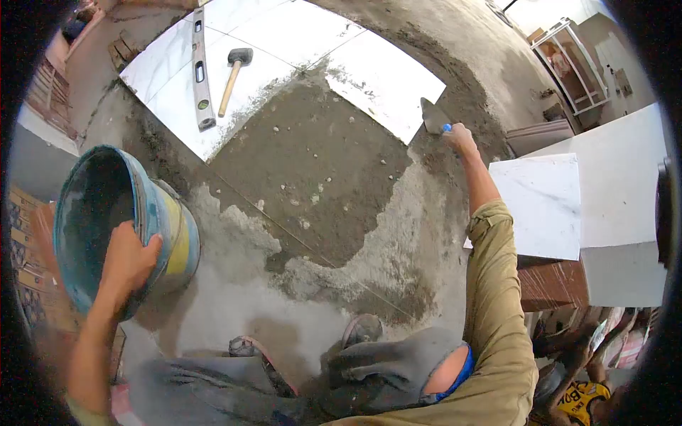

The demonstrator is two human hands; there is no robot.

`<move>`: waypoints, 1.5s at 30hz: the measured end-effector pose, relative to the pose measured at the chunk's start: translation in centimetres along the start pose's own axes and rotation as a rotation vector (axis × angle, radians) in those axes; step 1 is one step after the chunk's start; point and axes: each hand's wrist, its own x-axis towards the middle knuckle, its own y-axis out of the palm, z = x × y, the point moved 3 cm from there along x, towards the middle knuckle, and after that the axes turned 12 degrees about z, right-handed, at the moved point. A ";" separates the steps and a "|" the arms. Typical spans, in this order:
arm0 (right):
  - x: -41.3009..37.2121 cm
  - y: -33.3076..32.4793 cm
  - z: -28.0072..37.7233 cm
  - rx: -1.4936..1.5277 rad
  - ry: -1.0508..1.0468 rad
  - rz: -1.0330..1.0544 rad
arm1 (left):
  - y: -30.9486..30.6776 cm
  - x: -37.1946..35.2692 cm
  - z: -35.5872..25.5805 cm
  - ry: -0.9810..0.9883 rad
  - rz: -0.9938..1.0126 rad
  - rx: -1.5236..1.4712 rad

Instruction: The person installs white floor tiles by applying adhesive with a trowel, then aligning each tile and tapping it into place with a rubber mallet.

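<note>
our left hand [128,259] is hooked over the rim of the blue-and-yellow bucket [172,238], fingers gripping it. the bucket is tipped with its mouth toward us at the left edge of the wet mortar bed [312,163]. inside is dark, can't tell the fill. we judge it stiff plastic, gritty, probably slick with slurry: a rim grip is fine when light, a loaded one wants support under the base. our right hand [460,138] is closed round the blue handle of the trowel [432,115], blade down by the corner of the laid tiles [376,78], far side of the bed. trowel looks light and rigid, handle is the only sane hold. level [202,71] and mallet [233,74] lie on the tiles, well apart from both hands.
</note>
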 end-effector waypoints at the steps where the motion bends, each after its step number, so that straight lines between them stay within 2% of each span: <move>1: 0.8 0.6 0.9 -0.082 -0.132 0.006 | 0.0 0.0 0.1 0.024 -0.001 -0.032; 2: 0.2 1.0 2.6 -0.163 -0.265 0.015 | 0.1 0.0 0.2 0.045 -0.001 -0.063; 4: -2.0 2.6 7.0 0.047 -0.247 0.056 | 0.7 0.1 0.9 0.050 -0.035 -0.039; 5: -1.2 3.9 9.0 -0.117 -0.368 0.007 | 0.7 0.1 0.9 0.063 -0.070 -0.022; 6: -2.0 4.2 11.6 -0.098 -0.380 0.095 | 0.6 0.2 0.7 0.064 -0.070 -0.019; 7: -3.2 4.0 13.6 -0.050 -0.521 0.189 | 0.4 0.2 0.5 0.061 0.012 -0.061; 8: -3.5 3.7 14.7 0.040 -0.490 0.208 | 0.3 0.3 0.4 0.057 0.092 -0.105; 9: -3.7 3.5 15.5 0.127 -0.460 0.230 | 0.2 0.2 0.1 0.055 0.093 -0.103; 11: -1.2 2.7 15.4 0.089 -0.293 0.050 | -0.1 -0.4 -0.2 0.010 0.036 -0.107; 12: 0.3 2.4 15.3 0.068 -0.303 0.012 | 0.0 -0.4 0.0 -0.004 0.027 -0.106; 15: 0.2 2.1 17.3 0.022 -0.286 0.031 | 0.1 0.0 0.5 0.036 -0.035 -0.070; 18: -1.1 3.9 21.5 -0.072 -0.457 0.083 | 0.3 0.5 0.8 0.030 0.050 -0.130; 19: -0.7 4.0 22.3 -0.063 -0.466 0.091 | 0.2 0.4 0.5 0.029 0.060 -0.137; 21: 0.2 3.2 23.5 -0.066 -0.440 -0.032 | 0.0 0.3 0.1 0.016 0.069 -0.140; 25: 1.6 0.8 23.7 -0.117 -0.386 -0.021 | -0.2 0.2 0.0 -0.062 0.074 -0.118; 27: 2.8 2.0 24.8 -0.130 -0.413 0.080 | 0.0 0.5 0.3 -0.098 0.078 -0.083; 29: 2.9 2.3 25.9 -0.110 -0.443 0.174 | 0.2 0.6 0.7 -0.047 0.127 -0.096; 31: 3.7 2.2 26.3 -0.129 -0.465 -0.064 | 0.7 0.6 1.4 -0.034 0.080 -0.058; 33: 3.0 1.1 26.7 -0.132 -0.414 -0.039 | 0.8 0.6 1.5 -0.011 0.020 -0.029; 36: 2.8 0.7 27.9 -0.181 -0.470 -0.048 | 0.3 0.8 1.1 -0.077 0.101 -0.101; 38: 1.9 0.9 29.3 -0.250 -0.554 0.107 | -0.3 0.6 -0.2 -0.075 0.218 -0.218; 39: 1.8 1.1 29.7 -0.253 -0.558 0.111 | 0.1 0.4 0.0 -0.082 0.219 -0.220; 41: 2.4 1.9 30.1 -0.239 -0.548 -0.008 | 0.3 0.3 0.6 -0.070 0.055 -0.080; 42: 2.5 2.5 30.3 -0.223 -0.518 -0.087 | 0.4 0.3 0.7 -0.073 0.058 -0.075; 45: 1.6 2.5 31.6 -0.276 -0.627 -0.038 | 0.3 0.6 0.8 -0.055 0.100 -0.097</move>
